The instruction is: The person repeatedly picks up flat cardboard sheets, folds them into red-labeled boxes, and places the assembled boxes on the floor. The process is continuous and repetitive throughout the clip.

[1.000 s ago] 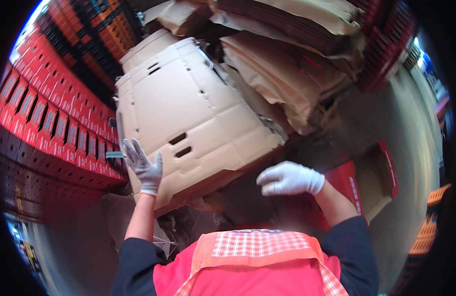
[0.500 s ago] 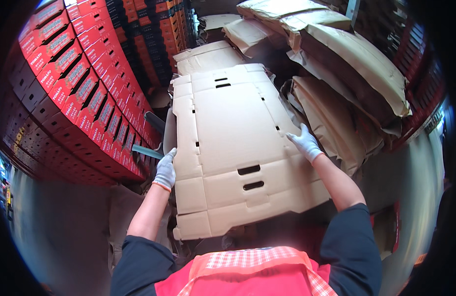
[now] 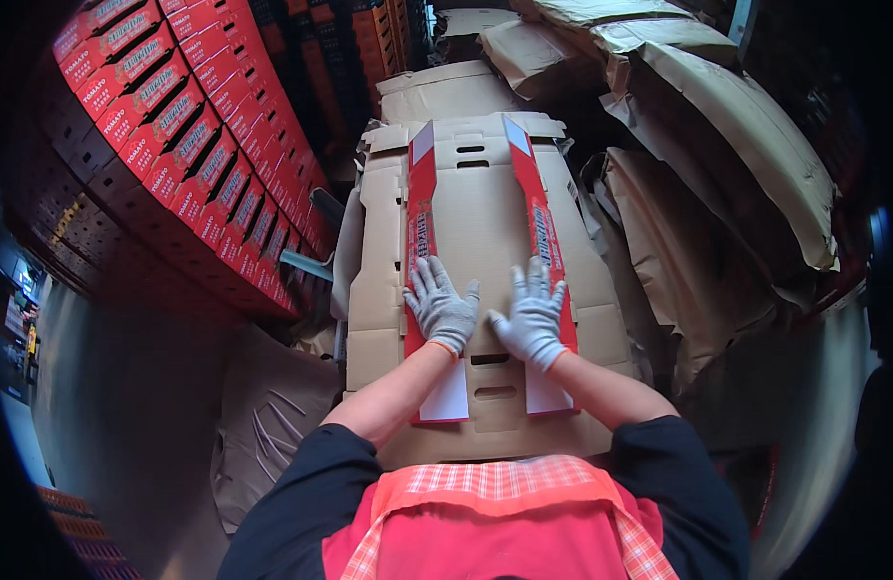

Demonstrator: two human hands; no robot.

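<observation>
A flat brown cardboard box blank [image 3: 477, 227] with hand slots lies in front of me. Two long red cardboard strips with white ends rest lengthwise on it, a left strip [image 3: 421, 198] and a right strip [image 3: 535, 198], with a band of bare brown board between them. My left hand [image 3: 443, 309], in a pale knit glove, presses flat on the left strip, fingers spread. Likewise gloved, my right hand [image 3: 533, 319] lies flat on the right strip with its fingers apart. Both hands cover part of the strips' lower halves.
Stacked red boxes [image 3: 190, 145] rise at the left, with metal bars [image 3: 306, 265] jutting out beside them. Brown paper-wrapped bundles [image 3: 736, 145] are piled along the right and the back. Crumpled brown paper [image 3: 273, 416] lies at the lower left.
Both hands have moved inward from the blank's side edges. The two red strips, not visible before, now lie on the brown board under my palms.
</observation>
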